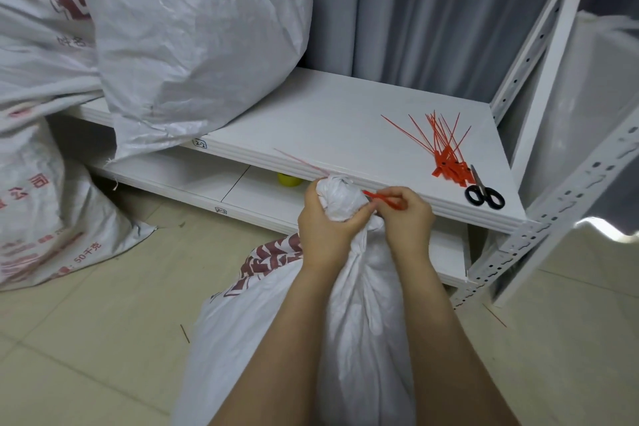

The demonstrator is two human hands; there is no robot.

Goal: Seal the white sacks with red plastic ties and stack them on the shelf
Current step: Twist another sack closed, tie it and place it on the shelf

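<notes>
Pale floor tiles (103,339) and a white shelf (328,121) meet a grey curtain; at nine o'clock a floor sack (38,211) reads "50千克", at eleven a full sack (200,45) lies on the shelf, whose edge labels read "2-2" (200,143) and "2-3" (220,210). At centre our left hand (325,221) grips the bunched neck of the open sack (363,304) standing between our arms, while our right hand (408,218) pinches a red tie (383,199) there. We judge sealing is underway, and next we must pull the tie tight, with spare ties (446,145) and scissors (484,195) waiting at two o'clock.
</notes>
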